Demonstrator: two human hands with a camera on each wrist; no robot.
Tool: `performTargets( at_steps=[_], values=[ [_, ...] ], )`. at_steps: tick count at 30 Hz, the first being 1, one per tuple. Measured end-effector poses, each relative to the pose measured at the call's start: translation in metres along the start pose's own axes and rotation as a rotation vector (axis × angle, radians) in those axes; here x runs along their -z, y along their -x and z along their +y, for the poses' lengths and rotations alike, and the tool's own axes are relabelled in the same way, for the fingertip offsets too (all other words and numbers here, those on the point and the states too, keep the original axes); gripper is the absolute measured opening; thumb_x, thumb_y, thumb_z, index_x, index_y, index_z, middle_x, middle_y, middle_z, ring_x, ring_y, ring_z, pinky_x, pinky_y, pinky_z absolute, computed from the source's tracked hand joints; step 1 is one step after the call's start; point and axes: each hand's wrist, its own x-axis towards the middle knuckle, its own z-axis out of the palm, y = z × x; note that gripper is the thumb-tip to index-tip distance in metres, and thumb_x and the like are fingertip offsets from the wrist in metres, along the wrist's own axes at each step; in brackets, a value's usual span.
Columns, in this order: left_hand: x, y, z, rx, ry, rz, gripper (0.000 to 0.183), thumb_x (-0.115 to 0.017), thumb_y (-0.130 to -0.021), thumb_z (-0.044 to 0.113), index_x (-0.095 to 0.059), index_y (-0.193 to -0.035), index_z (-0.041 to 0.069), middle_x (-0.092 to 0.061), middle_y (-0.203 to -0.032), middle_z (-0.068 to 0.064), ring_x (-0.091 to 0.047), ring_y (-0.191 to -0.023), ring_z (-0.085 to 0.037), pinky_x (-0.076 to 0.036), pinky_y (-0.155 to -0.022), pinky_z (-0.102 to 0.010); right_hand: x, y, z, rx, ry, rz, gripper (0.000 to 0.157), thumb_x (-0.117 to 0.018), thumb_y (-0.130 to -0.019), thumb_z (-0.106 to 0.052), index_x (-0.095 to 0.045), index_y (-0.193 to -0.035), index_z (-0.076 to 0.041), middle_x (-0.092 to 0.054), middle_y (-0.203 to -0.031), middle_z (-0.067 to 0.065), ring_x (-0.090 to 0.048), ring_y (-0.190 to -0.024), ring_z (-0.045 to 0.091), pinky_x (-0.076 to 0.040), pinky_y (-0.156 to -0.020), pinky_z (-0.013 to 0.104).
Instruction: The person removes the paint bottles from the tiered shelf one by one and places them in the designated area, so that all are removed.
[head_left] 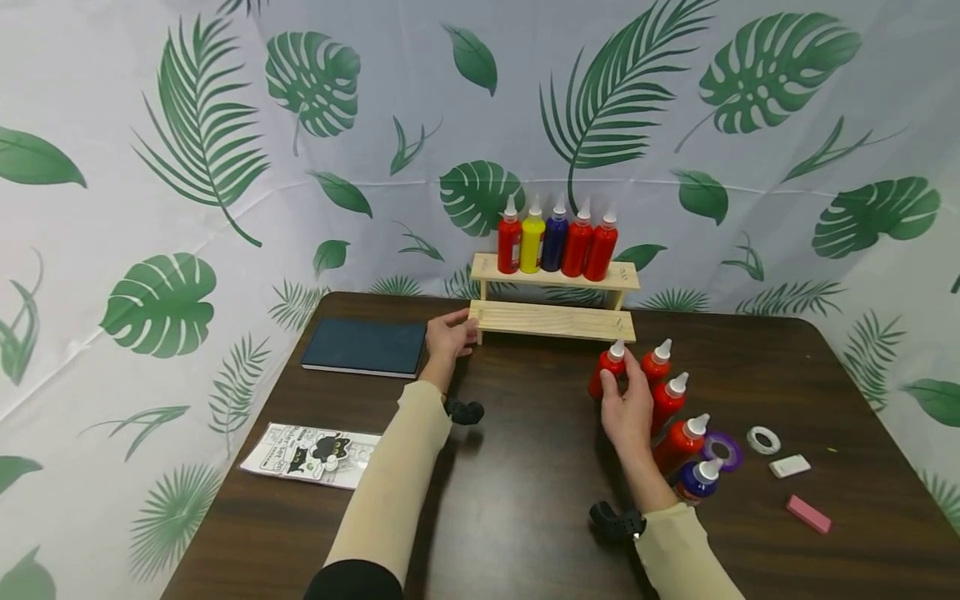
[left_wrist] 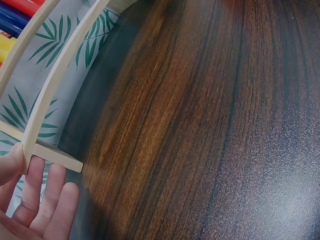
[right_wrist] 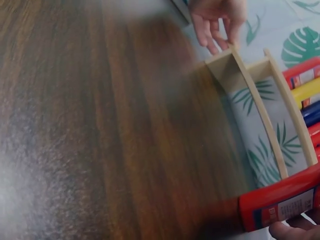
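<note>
A two-tier wooden rack (head_left: 551,320) stands near the back of the table. My left hand (head_left: 450,335) pinches the left end of its lower shelf, thumb on one side and fingers (left_wrist: 36,187) on the other. The upper tier holds several squeeze bottles in a row: red, a yellow bottle (head_left: 532,242) and a blue bottle (head_left: 555,240). In front of the rack's right end, my right hand (head_left: 628,408) grips a red squeeze bottle (head_left: 606,372) with a white nozzle. That bottle is nearly upright in the head view, and its label shows in the right wrist view.
Right of my right hand stand more red bottles (head_left: 667,402) and a blue bottle (head_left: 697,481). Beyond them lie a purple tape roll (head_left: 735,454), a white roll (head_left: 752,441), a white eraser (head_left: 790,467) and a pink block (head_left: 808,514). At left are a dark book (head_left: 365,346) and a cat-print packet (head_left: 311,454).
</note>
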Motion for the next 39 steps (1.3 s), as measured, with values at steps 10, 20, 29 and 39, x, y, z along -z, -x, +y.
performTargets(
  at_steps=[10,20,29,39],
  values=[
    [0.002,0.004,0.002,-0.004,0.021,-0.012,0.026,-0.074,-0.085,0.018,-0.073,-0.111,0.020,-0.074,-0.085,-0.011,-0.072,-0.074,-0.021,-0.058,-0.059,-0.035,0.002,0.000,-0.002,-0.007,0.000,-0.026,0.058,-0.058,-0.096,-0.014,-0.035,-0.148,-0.014,-0.043,-0.142,0.019,-0.041,-0.131,0.036,-0.032,-0.109,0.052],
    [0.001,0.006,0.003,0.000,0.016,-0.005,0.027,-0.075,-0.084,0.018,-0.073,-0.111,0.020,-0.074,-0.085,-0.011,-0.072,-0.072,-0.020,-0.058,-0.060,-0.036,0.023,-0.007,-0.055,0.068,-0.034,0.031,0.056,-0.059,-0.095,-0.026,-0.039,-0.146,-0.014,-0.043,-0.144,0.011,-0.042,-0.130,0.028,-0.037,-0.106,0.048],
    [0.004,0.006,0.002,-0.011,0.001,-0.004,0.026,-0.074,-0.085,0.018,-0.073,-0.111,0.018,-0.073,-0.085,-0.012,-0.072,-0.074,-0.023,-0.058,-0.060,-0.038,0.036,-0.064,-0.120,-0.051,0.003,-0.094,0.065,-0.053,-0.095,-0.041,-0.029,-0.151,-0.017,-0.033,-0.152,0.010,-0.032,-0.137,0.032,-0.031,-0.107,0.055],
    [0.002,0.001,0.000,0.004,-0.020,-0.009,0.026,-0.074,-0.085,0.019,-0.073,-0.111,0.019,-0.074,-0.083,-0.010,-0.072,-0.072,-0.021,-0.054,-0.049,-0.029,0.016,-0.144,-0.121,-0.092,0.066,-0.173,0.068,-0.051,-0.097,-0.032,-0.020,-0.153,-0.010,-0.030,-0.153,0.019,-0.032,-0.137,0.038,-0.031,-0.109,0.053]
  ],
)
